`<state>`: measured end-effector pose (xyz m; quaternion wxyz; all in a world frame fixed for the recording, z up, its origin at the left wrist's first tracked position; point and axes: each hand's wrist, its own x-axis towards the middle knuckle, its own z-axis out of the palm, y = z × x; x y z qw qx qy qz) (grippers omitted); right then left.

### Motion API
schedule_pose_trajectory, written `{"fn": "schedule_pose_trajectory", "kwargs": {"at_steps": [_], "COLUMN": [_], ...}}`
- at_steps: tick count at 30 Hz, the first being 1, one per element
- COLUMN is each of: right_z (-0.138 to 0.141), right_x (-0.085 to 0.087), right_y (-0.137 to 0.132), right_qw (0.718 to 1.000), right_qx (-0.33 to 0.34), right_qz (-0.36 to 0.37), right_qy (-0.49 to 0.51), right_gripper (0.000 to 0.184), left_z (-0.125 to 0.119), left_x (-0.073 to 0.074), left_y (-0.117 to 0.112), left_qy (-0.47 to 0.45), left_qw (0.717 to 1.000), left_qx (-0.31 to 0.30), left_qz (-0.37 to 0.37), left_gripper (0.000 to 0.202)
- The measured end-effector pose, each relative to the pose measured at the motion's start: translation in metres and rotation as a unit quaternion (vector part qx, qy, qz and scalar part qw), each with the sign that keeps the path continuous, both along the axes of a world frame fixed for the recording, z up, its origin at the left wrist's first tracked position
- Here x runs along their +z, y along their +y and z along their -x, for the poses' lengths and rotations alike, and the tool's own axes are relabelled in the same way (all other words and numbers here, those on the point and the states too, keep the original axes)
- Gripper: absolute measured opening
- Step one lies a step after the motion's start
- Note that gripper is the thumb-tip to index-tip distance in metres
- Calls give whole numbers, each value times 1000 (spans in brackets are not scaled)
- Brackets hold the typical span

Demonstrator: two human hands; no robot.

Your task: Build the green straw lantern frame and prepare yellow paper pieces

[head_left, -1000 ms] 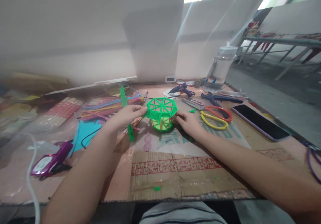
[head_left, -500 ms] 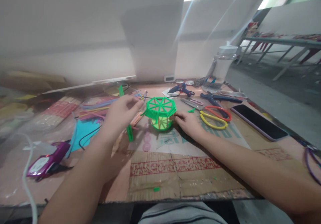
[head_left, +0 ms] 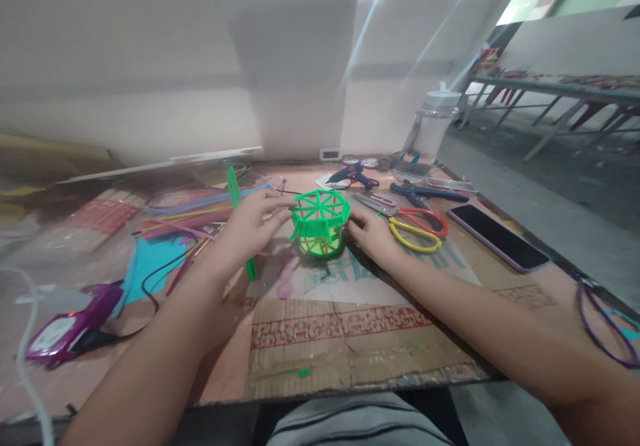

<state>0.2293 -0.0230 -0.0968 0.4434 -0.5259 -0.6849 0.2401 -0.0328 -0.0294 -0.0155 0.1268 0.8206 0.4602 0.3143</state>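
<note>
A small green octagonal model (head_left: 320, 223), with a spoked top, a fringe of short strips and a rounded base on thin brown posts, stands on the printed sheet. My right hand (head_left: 371, 234) has its fingers closed at the model's right side; the fingertips are partly hidden. My left hand (head_left: 257, 226) is at the left edge of the top, its fingers stretched out and thumb apart. Whether those fingertips touch the rim I cannot tell. A long green strip (head_left: 251, 269) shows above and below my left hand, partly covered by it.
Scissors (head_left: 415, 236) with red and yellow handles, blue pliers (head_left: 425, 193), a blue glue gun (head_left: 354, 175) and a phone (head_left: 497, 238) lie to the right. A water bottle (head_left: 427, 136) stands behind. On the left are a purple glue gun (head_left: 75, 326) and coloured sticks (head_left: 195, 216).
My left hand has come closer to the model's left edge, and its fingers have straightened. The model is turned and tilted slightly. The whole view has shifted a little.
</note>
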Motion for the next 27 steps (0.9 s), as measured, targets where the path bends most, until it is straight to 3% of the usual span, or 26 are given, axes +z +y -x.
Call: {"fn": "schedule_pose_trajectory", "kwargs": {"at_steps": [11,22,27], "right_z": [0,4,5], "right_x": [-1,-1,0], "right_y": [-1,-9,-10], "right_qw": [1000,999,997], "right_qx": [2,30,36], "right_qz": [-21,-28,-65], "right_qy": [-8,27,20], "right_gripper": [29,28,28], "left_z": [-26,-39,-43], "left_x": [2,-1,0], "left_y": [-23,-33,-40], "left_qy": [20,45,49], "left_qw": [990,992,991], "left_qx": [-30,-26,-34], "left_qz": [-134,-115,-123], "left_gripper": [24,24,20]}}
